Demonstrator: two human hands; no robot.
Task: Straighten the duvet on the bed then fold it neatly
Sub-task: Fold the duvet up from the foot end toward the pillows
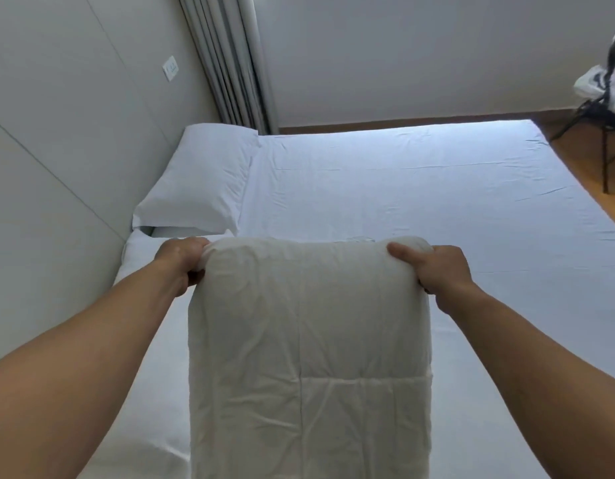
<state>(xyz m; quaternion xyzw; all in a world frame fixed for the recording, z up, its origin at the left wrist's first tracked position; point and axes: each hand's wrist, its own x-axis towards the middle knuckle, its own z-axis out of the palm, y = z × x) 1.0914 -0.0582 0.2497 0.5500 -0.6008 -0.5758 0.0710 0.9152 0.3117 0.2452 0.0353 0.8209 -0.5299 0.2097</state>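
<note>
A white quilted duvet point(309, 347) is folded into a thick narrow stack, and I hold it out over the bed point(420, 188). My left hand point(181, 262) grips the stack's far left corner. My right hand point(437, 271) grips the far right corner, thumb on top. The far edge of the stack is rounded where the layers bend over. Its near end runs out of the bottom of the view. The bed's white sheet lies flat with light creases.
A white pillow point(198, 174) lies at the head of the bed against the left wall. Grey curtains point(230, 60) hang in the far corner. A black chair point(603, 108) with clothes stands on the wooden floor at the far right.
</note>
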